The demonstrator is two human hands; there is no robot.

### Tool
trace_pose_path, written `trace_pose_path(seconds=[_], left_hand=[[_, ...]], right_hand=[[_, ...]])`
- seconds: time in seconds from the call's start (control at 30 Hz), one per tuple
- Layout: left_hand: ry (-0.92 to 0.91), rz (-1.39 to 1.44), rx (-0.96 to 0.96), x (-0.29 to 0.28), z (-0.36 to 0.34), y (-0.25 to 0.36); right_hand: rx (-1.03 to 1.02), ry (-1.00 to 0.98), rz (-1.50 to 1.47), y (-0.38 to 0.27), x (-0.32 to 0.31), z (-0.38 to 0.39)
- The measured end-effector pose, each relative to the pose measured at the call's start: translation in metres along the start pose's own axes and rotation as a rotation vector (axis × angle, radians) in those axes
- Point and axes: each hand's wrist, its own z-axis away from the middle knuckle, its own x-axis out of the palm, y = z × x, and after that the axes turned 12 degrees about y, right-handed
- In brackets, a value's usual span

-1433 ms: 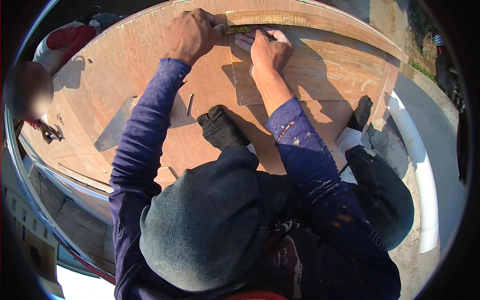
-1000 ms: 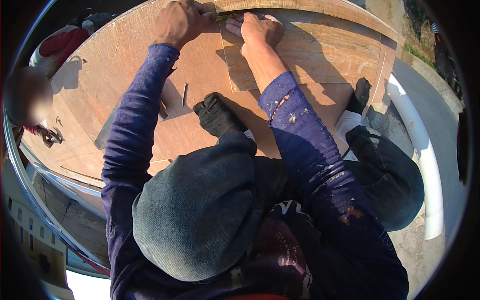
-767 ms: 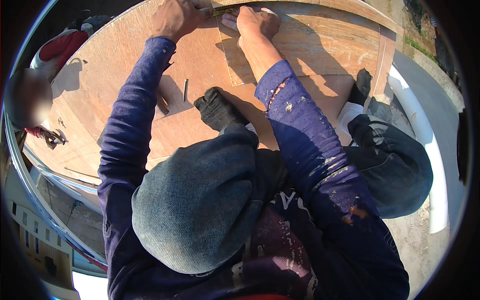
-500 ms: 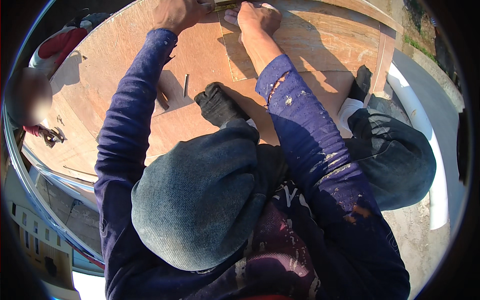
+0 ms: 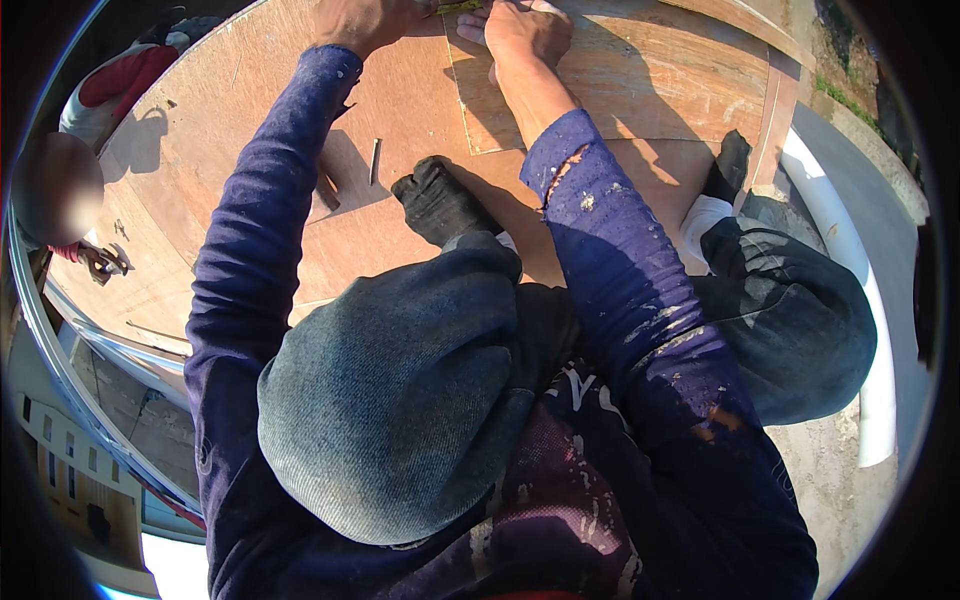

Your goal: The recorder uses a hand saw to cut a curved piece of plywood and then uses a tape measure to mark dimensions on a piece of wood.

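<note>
At the top edge of the view, my left hand (image 5: 368, 22) is bent over the plywood sheet (image 5: 400, 110), its fingertips partly cut off. My right hand (image 5: 528, 38) is close beside it, fingers curled in over the board. Between the two runs a narrow yellow strip (image 5: 460, 6), like a tape measure blade, and the fingers of both hands meet it. Under the right hand lies a browner, grainy wood panel (image 5: 640, 80) with a straight left edge. A short thin rod (image 5: 375, 162) and a brown wooden piece (image 5: 327, 190), partly behind my left sleeve, rest on the plywood.
My socked foot (image 5: 440, 200) and bent knees are on the board. Another person (image 5: 75, 190) crouches at the left edge, a hand (image 5: 105, 262) on the plywood. A raised wood strip (image 5: 740, 28) borders the far right. A white pipe (image 5: 875, 370) lies beyond the right edge.
Both hands have shifted slightly upward in the view, the right one also a little to the right. Their hold looks the same.
</note>
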Motion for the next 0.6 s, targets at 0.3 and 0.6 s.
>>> trace_pose_path(seconds=[0.3,0.6], left_hand=[[0.021,-0.021,0.074,-0.004,0.002,0.021],[-0.090,-0.171,-0.079,-0.004,-0.006,0.023]], right_hand=[[0.050,0.047,-0.036,-0.006,-0.001,0.007],[-0.697,0.202,0.468,0.031,-0.007,-0.010]])
